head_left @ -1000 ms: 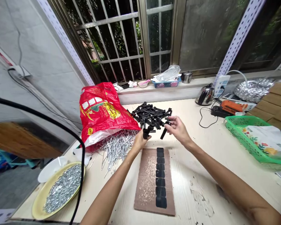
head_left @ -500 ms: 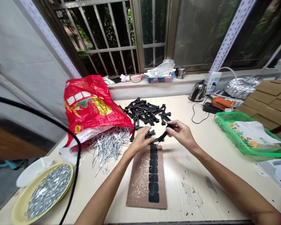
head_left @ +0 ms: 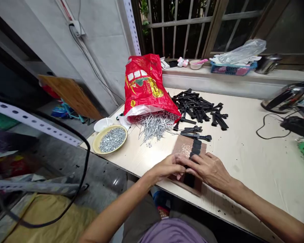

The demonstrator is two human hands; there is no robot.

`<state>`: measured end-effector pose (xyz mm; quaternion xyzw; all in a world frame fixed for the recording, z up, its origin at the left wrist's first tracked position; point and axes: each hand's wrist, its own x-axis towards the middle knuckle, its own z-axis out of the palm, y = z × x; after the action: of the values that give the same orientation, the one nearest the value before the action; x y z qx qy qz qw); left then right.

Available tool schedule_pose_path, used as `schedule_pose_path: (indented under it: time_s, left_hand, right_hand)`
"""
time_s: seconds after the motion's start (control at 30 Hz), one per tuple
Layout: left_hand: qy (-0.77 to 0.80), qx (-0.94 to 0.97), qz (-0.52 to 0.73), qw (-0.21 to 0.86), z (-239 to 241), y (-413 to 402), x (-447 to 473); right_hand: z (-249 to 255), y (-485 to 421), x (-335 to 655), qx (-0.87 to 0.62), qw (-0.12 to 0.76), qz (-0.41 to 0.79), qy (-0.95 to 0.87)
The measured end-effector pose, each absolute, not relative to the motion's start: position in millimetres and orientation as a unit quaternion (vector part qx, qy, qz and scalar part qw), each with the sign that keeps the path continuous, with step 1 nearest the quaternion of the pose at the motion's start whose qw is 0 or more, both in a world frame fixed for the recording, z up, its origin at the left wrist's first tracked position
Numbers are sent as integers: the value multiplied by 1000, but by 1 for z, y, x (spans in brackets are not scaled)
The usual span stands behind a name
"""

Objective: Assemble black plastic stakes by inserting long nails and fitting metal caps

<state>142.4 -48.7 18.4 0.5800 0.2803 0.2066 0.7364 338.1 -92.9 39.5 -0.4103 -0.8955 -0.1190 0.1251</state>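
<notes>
Both hands rest on a brown board (head_left: 183, 148) that lies near the table's front edge and carries a row of black pads (head_left: 196, 147). My left hand (head_left: 170, 166) presses its fingers together on the board's middle. Touching it from the right, my right hand (head_left: 209, 167) lies over the black pads with fingers bent down. What the fingers hold, if anything, is hidden. Beyond the board lies a heap of black plastic pieces (head_left: 197, 108), with two loose ones (head_left: 195, 133) just past the board's far end.
A red bag (head_left: 144, 89) spills long nails (head_left: 154, 126) onto the table. A yellow dish of small metal bits (head_left: 111, 139) sits at the left corner. A kettle (head_left: 286, 98) and black cable (head_left: 268, 126) lie right. A black hose (head_left: 87, 165) hangs left.
Both hands have come down from the black pile onto the board near the table's front edge. The black piece my right hand held is no longer visible. The view has swung left and down.
</notes>
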Motion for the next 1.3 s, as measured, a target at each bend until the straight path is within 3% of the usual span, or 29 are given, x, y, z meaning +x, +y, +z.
schedule_pose_path:
  time_s: [0.1,0.2,0.3,0.53,0.67,0.77,1.3]
  left_hand:
    - [402,565,288,661,13,-37,94]
    - [535,648,387,379,-1,-22,53]
    - [555,725,349,210,-8,-15,31]
    - [634,698,331,-26,33,5,-44]
    - [729,667,153,16,28,39,-101]
    - [713,694,78,66,11,58,-120]
    - [623,764,80,149,-18,80,-134]
  right_hand:
    - [34,-92,332,-378,112,-127,-910]
    - [29,-90,329,-407,125,-105,-899]
    - [21,-90,326,-463,116,-90,-874]
    - [7,-98,332,-499,155,-17,-852]
    - [4,-105,329,-507,204,58,-835]
    - [-2,-111,324,-501,232,90,-829]
    - [-22,-130,321,-481,300,105,-817]
